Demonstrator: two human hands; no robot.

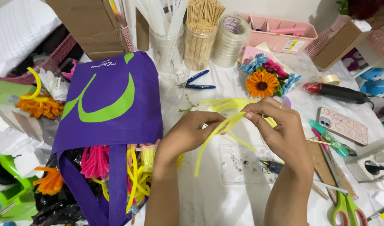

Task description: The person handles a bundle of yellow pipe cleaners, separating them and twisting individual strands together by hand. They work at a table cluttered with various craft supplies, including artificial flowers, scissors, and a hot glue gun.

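- White cloth covers a crowded craft table (pixel 208 196), with jars, tape rolls and a pink tray along its far edge.
- Both hands meet above the middle of the table on a bundle of yellow pipe cleaners (pixel 225 121). The left hand (pixel 188 134) pinches the strands near their middle, fingers closed on them; the right hand (pixel 280 129) grips the same bundle just beside it, fingertips pressed tight at the crossing point.
- Loose yellow ends fan out behind the hands and hang down in front, clear of the cloth.
- A purple bag (pixel 110 104) with a green mark lies to the left, more pipe cleaners in pink and yellow spilling from its mouth.
- A finished orange flower (pixel 262 83) sits behind the hands, blue pliers (pixel 198 82) near the jars, a phone (pixel 342 124) and green-handled scissors (pixel 347 209) to the right.
- What looks like a glue gun tip (pixel 272 165) lies just under the right wrist, though it is partly hidden.
- Risk, as I judge it: the strands could slip unevenly from the pinch, and a lowered wrist could touch that tip.
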